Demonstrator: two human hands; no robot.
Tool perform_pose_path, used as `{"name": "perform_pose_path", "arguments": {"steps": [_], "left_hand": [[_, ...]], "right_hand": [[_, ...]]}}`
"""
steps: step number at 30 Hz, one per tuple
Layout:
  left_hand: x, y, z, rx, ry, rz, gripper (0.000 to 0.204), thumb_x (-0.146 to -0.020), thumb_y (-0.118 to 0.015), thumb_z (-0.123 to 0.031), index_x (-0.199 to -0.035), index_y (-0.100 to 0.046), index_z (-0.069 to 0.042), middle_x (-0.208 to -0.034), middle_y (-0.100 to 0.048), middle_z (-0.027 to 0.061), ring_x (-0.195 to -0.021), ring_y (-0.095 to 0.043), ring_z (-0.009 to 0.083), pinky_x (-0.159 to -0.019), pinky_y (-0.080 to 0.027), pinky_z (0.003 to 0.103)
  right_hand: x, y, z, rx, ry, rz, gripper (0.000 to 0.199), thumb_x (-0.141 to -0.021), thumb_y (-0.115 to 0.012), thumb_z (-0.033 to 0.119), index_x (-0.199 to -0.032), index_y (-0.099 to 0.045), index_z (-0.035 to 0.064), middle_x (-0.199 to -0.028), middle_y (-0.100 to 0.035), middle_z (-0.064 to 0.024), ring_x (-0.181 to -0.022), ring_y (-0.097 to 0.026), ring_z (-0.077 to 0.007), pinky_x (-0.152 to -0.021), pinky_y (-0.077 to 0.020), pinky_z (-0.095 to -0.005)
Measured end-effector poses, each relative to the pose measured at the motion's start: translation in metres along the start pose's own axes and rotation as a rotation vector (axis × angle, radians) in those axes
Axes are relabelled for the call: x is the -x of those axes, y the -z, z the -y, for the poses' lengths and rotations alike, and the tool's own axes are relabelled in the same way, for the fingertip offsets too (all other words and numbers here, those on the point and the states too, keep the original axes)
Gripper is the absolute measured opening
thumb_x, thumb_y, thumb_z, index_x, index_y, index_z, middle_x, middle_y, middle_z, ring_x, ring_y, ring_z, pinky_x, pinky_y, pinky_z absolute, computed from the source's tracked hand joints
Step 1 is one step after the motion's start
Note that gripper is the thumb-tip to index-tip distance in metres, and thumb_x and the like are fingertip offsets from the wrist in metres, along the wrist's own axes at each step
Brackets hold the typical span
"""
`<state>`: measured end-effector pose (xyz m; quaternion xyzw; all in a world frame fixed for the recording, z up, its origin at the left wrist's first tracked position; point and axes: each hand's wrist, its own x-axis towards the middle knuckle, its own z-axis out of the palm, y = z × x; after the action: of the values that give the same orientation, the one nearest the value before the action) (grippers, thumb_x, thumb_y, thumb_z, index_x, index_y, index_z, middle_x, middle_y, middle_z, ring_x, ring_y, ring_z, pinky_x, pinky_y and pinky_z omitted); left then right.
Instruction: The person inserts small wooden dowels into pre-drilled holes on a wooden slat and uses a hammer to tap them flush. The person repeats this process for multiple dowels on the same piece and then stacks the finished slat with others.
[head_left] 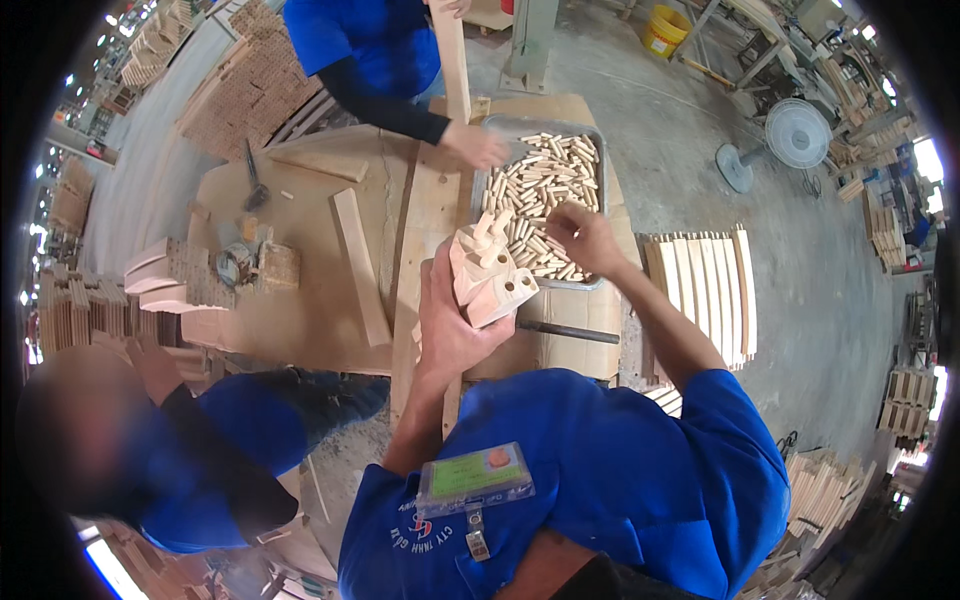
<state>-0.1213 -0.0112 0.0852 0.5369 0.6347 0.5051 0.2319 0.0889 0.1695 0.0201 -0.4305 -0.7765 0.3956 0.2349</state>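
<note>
My left hand [447, 325] grips a bundle of pale wooden pieces [490, 300], their ends turned up. Several short wooden dowels [488, 232] stand or lean at the upper end of the bundle, while round open holes show in the lower right ends. To the right, my right hand [585, 240] is over a grey metal tray [600, 165] heaped with loose dowels [545, 175]. Its fingers are curled together at the pile; whatever is between the fingertips is hidden.
Across the table a co-worker's hand [475, 145] reaches to the tray. Another person [230, 440] sits at left. A dark rod [570, 330], a wooden strip [360, 265] and a hammer [256, 190] lie on the table. Right stand slats [700, 290] and a fan [797, 133].
</note>
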Motion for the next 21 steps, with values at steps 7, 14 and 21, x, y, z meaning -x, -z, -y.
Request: {"name": "perform_pose_path", "arguments": {"steps": [7,14,21], "left_hand": [[-0.006,-0.003,-0.006,0.055,-0.034,0.015,0.092,-0.065,-0.082,-0.016,-0.148,-0.044,-0.004,-0.119,-0.059,0.0205,-0.105,-0.054,0.0402,-0.094,-0.047,0.051],[-0.002,0.0,-0.012,0.015,-0.03,0.011,0.093,-0.065,-0.082,-0.016,-0.149,-0.043,-0.004,-0.12,-0.059,0.0195,-0.109,-0.052,0.0398,-0.097,-0.046,0.052],[0.005,-0.005,-0.006,0.007,0.0,0.026,0.099,-0.066,-0.084,-0.017,-0.152,-0.038,-0.003,-0.126,-0.055,0.0207,-0.116,-0.051,0.0407,-0.101,-0.046,0.052]], "right_hand": [[0.014,0.093,0.174,0.054,0.622,0.192,0.011,-0.096,-0.072,0.009,-0.105,-0.07,0.0043,-0.094,-0.07,-0.0127,-0.085,-0.07,-0.0319,-0.076,-0.0554,-0.0424],[0.004,0.093,0.19,0.307,0.758,0.361,0.016,-0.092,-0.068,0.009,-0.107,-0.068,0.0045,-0.088,-0.066,-0.0126,-0.087,-0.07,-0.0351,-0.076,-0.0567,-0.0458],[0.001,0.089,0.199,0.5,0.802,0.423,0.018,-0.092,-0.07,0.013,-0.104,-0.066,0.0003,-0.087,-0.067,-0.0127,-0.082,-0.071,-0.0338,-0.071,-0.0577,-0.0449]]}}
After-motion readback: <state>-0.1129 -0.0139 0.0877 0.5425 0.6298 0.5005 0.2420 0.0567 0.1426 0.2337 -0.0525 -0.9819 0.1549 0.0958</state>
